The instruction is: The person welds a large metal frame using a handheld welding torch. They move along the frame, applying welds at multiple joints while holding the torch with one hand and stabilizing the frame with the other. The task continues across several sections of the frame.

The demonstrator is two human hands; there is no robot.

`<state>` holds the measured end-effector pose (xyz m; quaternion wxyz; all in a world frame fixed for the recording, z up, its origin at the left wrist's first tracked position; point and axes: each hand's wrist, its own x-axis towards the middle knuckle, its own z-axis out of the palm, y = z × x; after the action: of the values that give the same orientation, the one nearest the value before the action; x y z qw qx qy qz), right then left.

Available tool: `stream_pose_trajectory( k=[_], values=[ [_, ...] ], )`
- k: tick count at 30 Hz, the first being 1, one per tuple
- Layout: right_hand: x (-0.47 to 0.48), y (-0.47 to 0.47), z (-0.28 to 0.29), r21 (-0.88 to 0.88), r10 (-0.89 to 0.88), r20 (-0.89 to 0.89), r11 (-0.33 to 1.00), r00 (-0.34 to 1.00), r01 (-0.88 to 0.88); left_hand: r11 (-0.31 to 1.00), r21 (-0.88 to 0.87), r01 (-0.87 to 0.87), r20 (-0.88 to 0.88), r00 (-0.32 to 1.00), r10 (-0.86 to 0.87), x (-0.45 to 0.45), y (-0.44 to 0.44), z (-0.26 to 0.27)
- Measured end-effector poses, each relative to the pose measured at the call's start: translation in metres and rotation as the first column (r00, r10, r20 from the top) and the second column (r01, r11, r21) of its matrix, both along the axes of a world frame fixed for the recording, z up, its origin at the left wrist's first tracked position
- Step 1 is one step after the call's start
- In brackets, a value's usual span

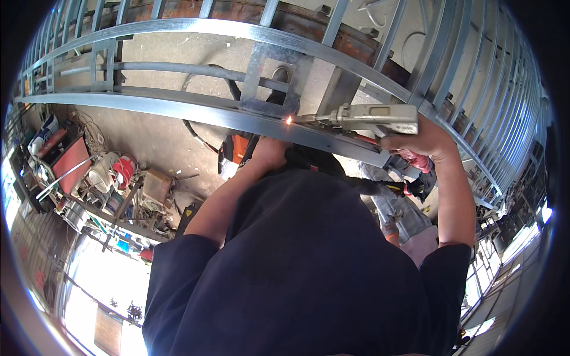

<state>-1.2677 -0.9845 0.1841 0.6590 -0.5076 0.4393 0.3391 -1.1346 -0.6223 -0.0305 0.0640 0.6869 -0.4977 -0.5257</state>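
Note:
My right hand (412, 144) is closed around a handheld welding gun (374, 118), whose nozzle points left along a galvanized steel rail (196, 111). A small orange-white glow (289, 120) shows at the rail's upper edge, just left of the nozzle tip. Below the rail, near the glow, is my left hand (269, 151); its fingers are partly hidden by the rail, so its grip cannot be told. A flat square steel frame (295, 95) stands between this rail and the curved upper rail (213, 26), with a round bar passing behind or through it.
Rows of steel bars (481, 80) spread to the right and top over rusty beams (356, 42). At left, a red bucket (124, 168), a box (156, 186) and loose scrap crowd the floor. A person in grey trousers (396, 209) is near my right arm. A black cable (193, 133) crosses the floor.

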Motion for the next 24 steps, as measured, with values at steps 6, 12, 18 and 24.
stream_pose_trajectory(
  k=[6, 12, 18, 24],
  values=[
    [-0.042, 0.004, 0.039, -0.002, -0.274, 0.235, 0.959, 0.933, 0.283, 1.000, 0.006, 0.002, 0.102, 0.995, -0.002, 0.009, 0.004, -0.004],
    [-0.079, 0.052, 0.059, -0.392, -0.203, 0.312, 0.862, 0.928, 0.321, 0.982, -0.187, 0.023, 0.110, 0.994, -0.003, 0.007, 0.011, -0.026],
    [-0.113, 0.095, 0.059, -0.442, -0.280, 0.523, 0.718, 0.805, 0.537, 0.981, 0.082, -0.175, -0.206, 0.960, 0.189, 0.018, 0.013, -0.003],
    [-0.146, 0.149, 0.009, -0.537, -0.185, 0.781, 0.289, 0.597, 0.792, 0.963, 0.091, -0.253, -0.397, 0.878, 0.268, 0.029, -0.030, 0.125]
  ],
)
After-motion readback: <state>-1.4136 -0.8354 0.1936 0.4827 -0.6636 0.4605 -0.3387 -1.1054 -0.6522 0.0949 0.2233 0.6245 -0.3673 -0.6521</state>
